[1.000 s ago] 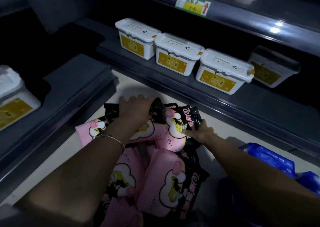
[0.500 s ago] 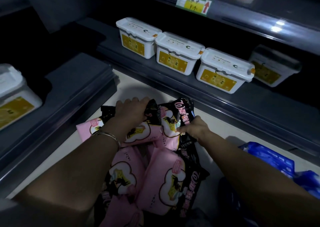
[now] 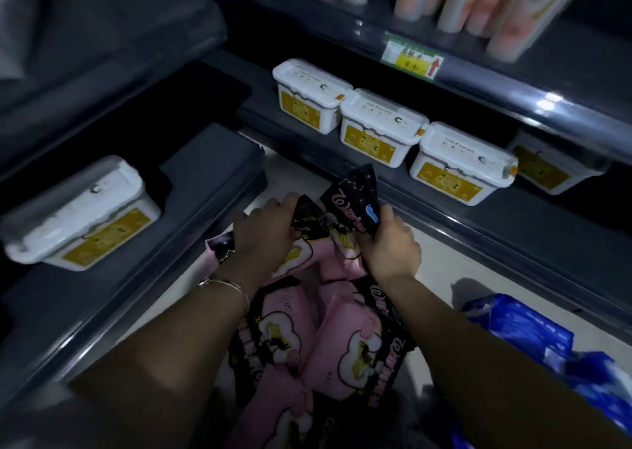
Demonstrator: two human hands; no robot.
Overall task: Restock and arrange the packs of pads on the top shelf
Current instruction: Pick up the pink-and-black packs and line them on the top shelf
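Observation:
Several pink-and-black packs of pads lie in a heap on the pale floor in front of me. My left hand grips the top of one pack lying across the heap. My right hand holds a second pack by its black end, raised and tilted above the heap. The two held packs touch in the middle. The lower parts of both packs are hidden behind my hands.
White tubs with yellow labels stand in a row on the low dark shelf ahead; another tub sits on the left shelf. Pale bottles stand on the shelf above. Blue packs lie at right on the floor.
Both hands have lifted their packs up off the heap; the right-hand pack has swung upright. The view has tipped upward, showing the bottles on the upper shelf.

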